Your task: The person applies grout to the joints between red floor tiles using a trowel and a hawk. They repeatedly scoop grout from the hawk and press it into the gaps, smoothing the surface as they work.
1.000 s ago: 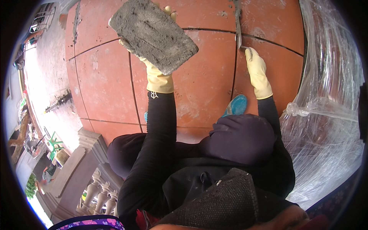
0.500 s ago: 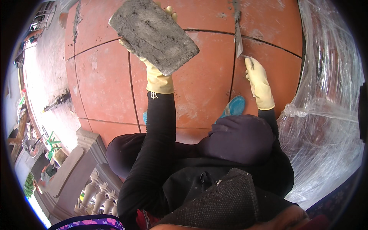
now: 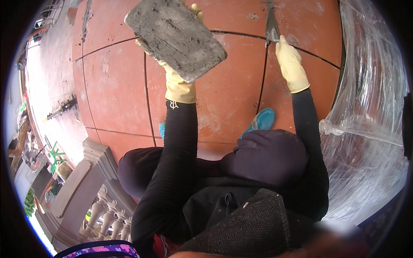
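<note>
My left hand (image 3: 175, 82), in a cream rubber glove, grips a rectangular board (image 3: 176, 38) coated with grey mortar, its fingers showing around the far and left edges. My right hand (image 3: 289, 62), in a matching glove, is closed on the handle of a small metal trowel (image 3: 272, 29). The trowel's blade lies along a joint between large terracotta tiles (image 3: 206, 90), near the top, where grey mortar (image 3: 268, 6) sits in the gap.
Bunched clear plastic wrap (image 3: 361, 163) lines the right side. A stone balustrade (image 3: 99, 213) is at lower left, with a green chair (image 3: 56, 155) and a paved area (image 3: 51, 94) beyond. My knees and blue shoes (image 3: 260, 120) are below my hands.
My right hand dipped slightly toward me, then moved away from me along the joint with the trowel. My left hand and the board have shifted slightly right.
</note>
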The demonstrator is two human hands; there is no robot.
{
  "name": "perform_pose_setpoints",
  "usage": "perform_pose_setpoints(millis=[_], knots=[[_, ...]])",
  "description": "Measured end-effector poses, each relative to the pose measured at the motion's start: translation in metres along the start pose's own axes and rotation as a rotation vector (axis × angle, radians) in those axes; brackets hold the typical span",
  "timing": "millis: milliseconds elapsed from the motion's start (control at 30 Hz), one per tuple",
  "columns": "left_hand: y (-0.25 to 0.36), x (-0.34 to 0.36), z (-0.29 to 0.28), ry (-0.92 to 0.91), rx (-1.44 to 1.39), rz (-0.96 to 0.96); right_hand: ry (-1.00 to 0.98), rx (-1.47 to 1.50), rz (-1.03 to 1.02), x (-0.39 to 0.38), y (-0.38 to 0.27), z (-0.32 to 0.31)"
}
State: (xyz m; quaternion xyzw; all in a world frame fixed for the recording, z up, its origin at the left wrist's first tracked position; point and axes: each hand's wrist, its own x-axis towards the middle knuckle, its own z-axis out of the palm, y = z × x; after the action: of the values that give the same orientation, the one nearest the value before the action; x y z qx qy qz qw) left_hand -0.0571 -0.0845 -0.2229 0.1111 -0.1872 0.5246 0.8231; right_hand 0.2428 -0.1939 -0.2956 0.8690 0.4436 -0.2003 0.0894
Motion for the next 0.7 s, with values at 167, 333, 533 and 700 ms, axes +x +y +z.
perform_pose_setpoints(millis=[167, 333, 533, 700], knots=[[0.007, 0.005, -0.002, 0.0, 0.022, -0.025, -0.12, 0.19, 0.189, -0.036, -0.015, -0.001], [0.008, 0.008, 0.016, 0.062, -0.114, 0.007, -0.16, 0.331, 0.256, -0.069, -0.013, -0.005], [0.016, 0.017, 0.025, 0.278, 0.143, 0.225, 0.331, 0.217, -0.645, -0.084, 0.031, -0.042], [0.031, 0.018, 0.015, 0.01, -0.295, 0.12, -0.088, 0.618, -0.007, -0.027, 0.019, -0.092]])
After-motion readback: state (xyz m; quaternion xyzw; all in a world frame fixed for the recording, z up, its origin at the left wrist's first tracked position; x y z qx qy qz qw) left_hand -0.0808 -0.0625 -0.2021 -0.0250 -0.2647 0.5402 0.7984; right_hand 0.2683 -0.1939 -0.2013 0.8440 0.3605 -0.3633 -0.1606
